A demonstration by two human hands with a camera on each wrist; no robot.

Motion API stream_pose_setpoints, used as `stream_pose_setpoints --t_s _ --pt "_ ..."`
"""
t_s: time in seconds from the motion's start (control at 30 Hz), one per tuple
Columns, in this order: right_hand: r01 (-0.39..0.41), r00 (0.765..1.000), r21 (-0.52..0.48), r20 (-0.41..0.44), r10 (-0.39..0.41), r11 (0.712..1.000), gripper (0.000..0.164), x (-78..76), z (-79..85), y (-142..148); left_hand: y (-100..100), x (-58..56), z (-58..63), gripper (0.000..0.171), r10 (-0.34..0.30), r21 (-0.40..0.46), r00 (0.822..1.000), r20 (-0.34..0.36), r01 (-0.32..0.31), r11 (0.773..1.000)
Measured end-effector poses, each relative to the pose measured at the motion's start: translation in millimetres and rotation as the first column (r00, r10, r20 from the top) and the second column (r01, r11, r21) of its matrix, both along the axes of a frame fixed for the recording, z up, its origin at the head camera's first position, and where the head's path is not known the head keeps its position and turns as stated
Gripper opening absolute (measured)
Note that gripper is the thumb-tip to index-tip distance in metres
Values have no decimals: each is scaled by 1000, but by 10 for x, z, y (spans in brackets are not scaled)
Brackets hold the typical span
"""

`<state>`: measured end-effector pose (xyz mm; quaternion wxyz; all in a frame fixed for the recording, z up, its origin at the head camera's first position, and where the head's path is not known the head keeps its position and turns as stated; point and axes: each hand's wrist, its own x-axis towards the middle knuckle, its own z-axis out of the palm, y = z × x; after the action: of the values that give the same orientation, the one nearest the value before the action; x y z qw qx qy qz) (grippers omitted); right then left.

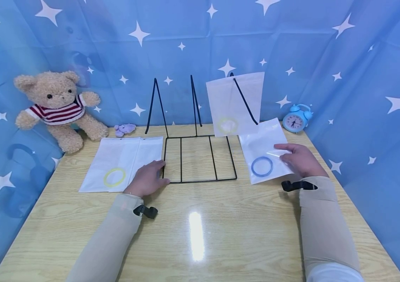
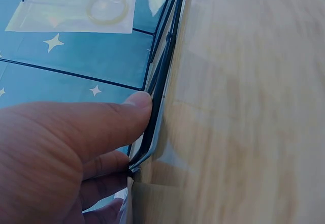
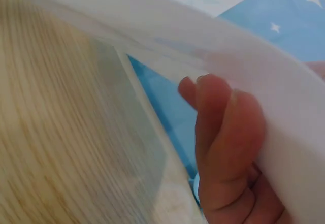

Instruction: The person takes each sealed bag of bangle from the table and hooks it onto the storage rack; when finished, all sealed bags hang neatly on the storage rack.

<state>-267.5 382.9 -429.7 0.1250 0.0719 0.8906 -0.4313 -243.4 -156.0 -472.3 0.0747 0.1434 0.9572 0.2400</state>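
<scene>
A black wire display rack [image 1: 181, 160] with several upright prongs stands on the table. My left hand [image 1: 147, 180] grips its front left corner, the thumb [image 2: 137, 102] lying against the wire in the left wrist view. With my right hand [image 1: 302, 160] I pinch the right edge of a white zip bag [image 1: 261, 141] holding a blue ring [image 1: 261, 166]. Fingers show beneath the bag in the right wrist view, and its near edge is lifted from the table. Another white bag [image 1: 221, 98] with a yellow ring hangs on the rack's right prong.
Left of the rack lie overlapping white bags [image 1: 97, 164], one with a yellow ring [image 1: 114, 177]. Behind them sit a teddy bear [image 1: 57, 102] and a small purple toy [image 1: 125, 129]. A blue alarm clock [image 1: 295, 119] stands at the back right, before a starry curtain [image 1: 171, 23].
</scene>
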Motion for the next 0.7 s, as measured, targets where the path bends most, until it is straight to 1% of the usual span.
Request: stream_pose_setpoints --t_s 0.13,0.3,0.53,0.6,0.7 --pt "27 1000 -41 -1 -27 999 55 3 19 -10 2 -1 5 76 1 1 1000 2 -1 1000" --pt "14 1000 -85 -12 -15 996 55 -9 20 14 4 3 10 76 9 4 1000 12 -9 1000" --pt "-9 1000 -162 -27 4 987 54 -17 12 43 1 4 20 75 5 13 1000 18 -5 1000" --pt "-14 1000 -168 -29 9 986 54 -18 16 51 2 4 20 76 4 12 1000 19 -4 1000" --pt "-14 1000 -151 -28 10 988 54 -7 40 64 0 -2 13 75 3 7 1000 15 -3 1000"
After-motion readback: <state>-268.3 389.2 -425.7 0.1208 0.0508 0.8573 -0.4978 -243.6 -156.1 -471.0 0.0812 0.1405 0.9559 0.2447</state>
